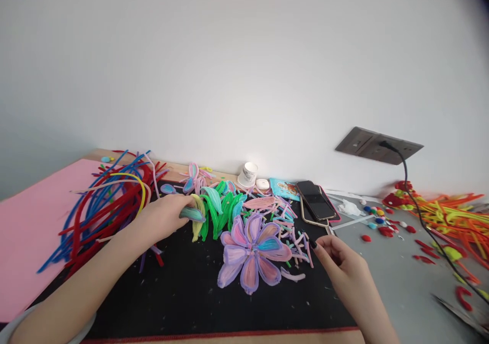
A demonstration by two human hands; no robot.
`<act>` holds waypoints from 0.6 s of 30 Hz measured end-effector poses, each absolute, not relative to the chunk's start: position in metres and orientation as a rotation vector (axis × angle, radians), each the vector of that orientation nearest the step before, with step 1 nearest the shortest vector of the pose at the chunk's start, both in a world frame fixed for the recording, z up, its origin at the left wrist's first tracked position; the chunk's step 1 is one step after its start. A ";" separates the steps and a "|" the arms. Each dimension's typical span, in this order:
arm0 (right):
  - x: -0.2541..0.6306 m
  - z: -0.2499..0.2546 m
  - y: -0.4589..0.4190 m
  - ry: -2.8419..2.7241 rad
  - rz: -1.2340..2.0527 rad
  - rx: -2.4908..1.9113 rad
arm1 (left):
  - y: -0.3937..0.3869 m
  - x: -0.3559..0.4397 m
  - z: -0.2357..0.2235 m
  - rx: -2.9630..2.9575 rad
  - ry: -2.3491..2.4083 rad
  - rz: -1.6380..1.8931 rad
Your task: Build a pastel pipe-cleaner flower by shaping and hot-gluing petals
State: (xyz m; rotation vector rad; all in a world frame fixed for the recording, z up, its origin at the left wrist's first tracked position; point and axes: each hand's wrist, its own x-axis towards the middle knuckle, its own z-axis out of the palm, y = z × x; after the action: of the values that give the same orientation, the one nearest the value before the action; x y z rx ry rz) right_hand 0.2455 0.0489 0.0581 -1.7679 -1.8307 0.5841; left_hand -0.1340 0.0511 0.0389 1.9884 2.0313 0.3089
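Observation:
My left hand [168, 214] is closed around a pale teal pipe-cleaner leaf [192, 213], whose end pokes out past the fingers. Right beside it lie a yellow leaf [197, 227] and several green leaves [225, 209], all of coiled pipe cleaner. A large purple and pink pipe-cleaner flower [250, 275] with one blue petal rests on the black mat between my hands. My right hand [340, 257] hovers by short pastel pipe-cleaner clippings [300, 247], its fingers curled in and the thumb pointing at them. Anything between those fingertips is too small to make out.
Red and blue pipe cleaners [110, 201] pile up at left on pink sheets [26, 232]. Along the back stand a paper cup [249, 173] and phones [316, 201]. Pompoms [379, 217], orange and yellow stems [454, 222], a black cable [416, 206] and scissors [458, 316] occupy the right.

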 end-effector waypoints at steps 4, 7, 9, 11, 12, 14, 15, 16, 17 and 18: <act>0.248 0.059 0.048 -1.810 0.581 -1.773 | 0.048 -0.138 0.043 2.024 2.085 0.243; 0.252 0.060 0.047 -1.777 0.561 -1.785 | 0.048 -0.146 0.046 1.942 2.092 0.421; 0.252 0.061 0.045 -1.739 0.553 -1.770 | 0.045 -0.147 0.052 1.764 1.999 0.681; 0.246 0.064 0.042 -1.713 0.592 -1.704 | 0.038 -0.139 0.060 1.550 1.819 0.919; 0.239 0.065 0.039 -1.710 0.639 -1.652 | 0.033 -0.132 0.064 1.457 1.721 0.996; 0.219 0.070 0.031 -1.748 0.800 -1.524 | 0.021 -0.110 0.072 1.327 1.568 1.060; 0.207 0.072 0.026 -1.793 0.904 -1.457 | 0.014 -0.096 0.075 1.295 1.500 1.066; 0.193 0.074 0.021 -1.859 1.018 -1.387 | 0.006 -0.082 0.077 1.274 1.423 1.059; 0.181 0.076 0.016 -1.934 1.126 -1.330 | -0.001 -0.069 0.077 1.260 1.361 1.046; 0.169 0.078 0.011 -2.009 1.201 -1.288 | -0.008 -0.056 0.077 1.245 1.297 1.023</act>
State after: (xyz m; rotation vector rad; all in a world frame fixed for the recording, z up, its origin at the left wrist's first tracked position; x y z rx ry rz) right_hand 0.1686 0.0114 0.0779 -1.2879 -2.0090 1.2013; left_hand -0.0561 -0.0075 0.0772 1.2445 1.2967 1.0233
